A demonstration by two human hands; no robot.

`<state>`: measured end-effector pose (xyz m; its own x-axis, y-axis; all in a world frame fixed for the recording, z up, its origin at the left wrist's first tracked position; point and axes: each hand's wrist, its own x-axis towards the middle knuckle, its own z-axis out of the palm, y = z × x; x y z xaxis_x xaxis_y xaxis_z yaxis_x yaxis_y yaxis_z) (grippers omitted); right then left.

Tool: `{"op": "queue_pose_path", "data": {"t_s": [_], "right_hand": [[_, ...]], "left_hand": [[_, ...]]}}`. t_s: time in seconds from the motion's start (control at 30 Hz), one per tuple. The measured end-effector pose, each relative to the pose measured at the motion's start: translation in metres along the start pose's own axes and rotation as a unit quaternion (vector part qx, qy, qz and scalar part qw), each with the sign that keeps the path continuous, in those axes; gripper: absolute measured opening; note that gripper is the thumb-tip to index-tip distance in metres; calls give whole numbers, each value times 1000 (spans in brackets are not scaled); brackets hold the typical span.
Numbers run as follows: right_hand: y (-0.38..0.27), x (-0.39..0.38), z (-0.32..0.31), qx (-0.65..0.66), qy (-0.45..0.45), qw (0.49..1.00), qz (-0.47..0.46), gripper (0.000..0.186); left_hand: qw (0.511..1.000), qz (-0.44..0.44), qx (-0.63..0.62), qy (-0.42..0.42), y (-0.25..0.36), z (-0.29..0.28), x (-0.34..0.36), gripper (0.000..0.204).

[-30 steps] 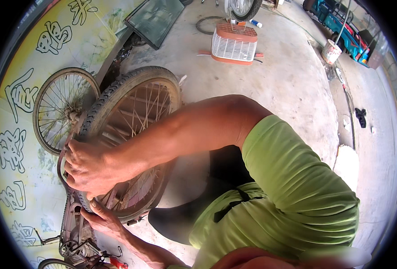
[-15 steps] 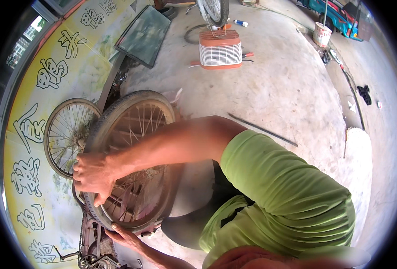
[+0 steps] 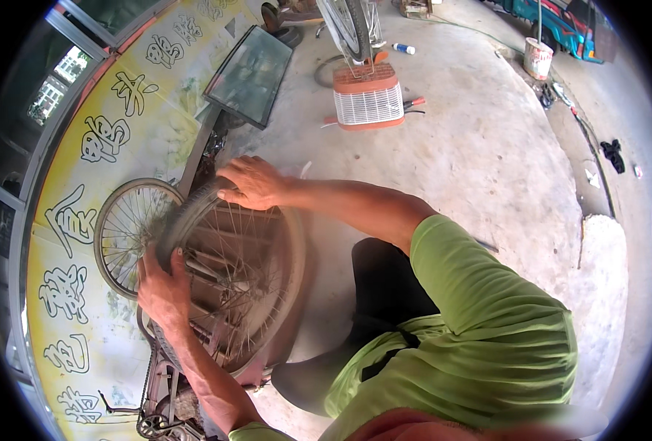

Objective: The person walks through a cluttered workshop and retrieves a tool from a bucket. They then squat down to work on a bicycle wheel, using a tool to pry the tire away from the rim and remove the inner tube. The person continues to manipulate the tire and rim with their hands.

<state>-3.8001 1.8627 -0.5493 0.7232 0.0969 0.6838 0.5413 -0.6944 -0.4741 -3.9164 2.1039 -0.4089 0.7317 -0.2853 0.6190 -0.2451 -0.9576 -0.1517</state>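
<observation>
A spoked bicycle wheel (image 3: 239,283) with a dark tyre (image 3: 186,213) stands tilted in front of me, attached or close to a rusty bicycle frame (image 3: 165,389); the joint is hidden. My left hand (image 3: 164,288) is closed around the tyre's left side, its thumb on the inner edge by the rim. At the top of the tyre, my right hand (image 3: 256,182) curls its fingers over the rubber, with the thumb beneath. Both hands press on the same stretch of tyre, a short way apart. The wheel's right edge looks blurred.
A second, smaller-looking wheel (image 3: 131,235) leans by the yellow lettered board (image 3: 83,287) at left. Farther off are a glass pane (image 3: 251,77), an orange and white crate-like box (image 3: 368,103), an upturned bicycle wheel (image 3: 346,29) and a bucket (image 3: 538,59). A dark rod (image 3: 486,245) lies on the floor.
My right hand has gone from the tyre's left side to its top. My left hand has moved up from the bottom to the left side. The view has shifted slightly.
</observation>
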Motion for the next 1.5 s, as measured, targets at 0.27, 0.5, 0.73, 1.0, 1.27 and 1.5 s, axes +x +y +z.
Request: {"op": "queue_pose_path", "data": {"t_s": [0.27, 0.5, 0.73, 1.0, 1.27, 1.5], "right_hand": [[-96, 31, -10, 84, -18, 984, -159, 54], [-121, 46, 1, -16, -96, 977, -191, 66], [-200, 69, 23, -24, -197, 928, -316, 51], [-226, 60, 43, -32, -129, 913, -385, 48], [-225, 56, 50, -64, -48, 914, -398, 49], [-238, 52, 59, -69, -55, 918, -386, 46]], "left_hand": [[995, 39, -92, -22, 14, -4, 1, 50], [975, -123, -186, 12, -66, -8, -97, 45], [958, -230, -166, 27, -101, -4, -131, 53], [934, -306, -165, 78, -105, 8, -159, 56], [935, -319, -121, 93, -102, 17, -149, 48], [935, -332, -85, 93, -107, 18, -154, 48]]}}
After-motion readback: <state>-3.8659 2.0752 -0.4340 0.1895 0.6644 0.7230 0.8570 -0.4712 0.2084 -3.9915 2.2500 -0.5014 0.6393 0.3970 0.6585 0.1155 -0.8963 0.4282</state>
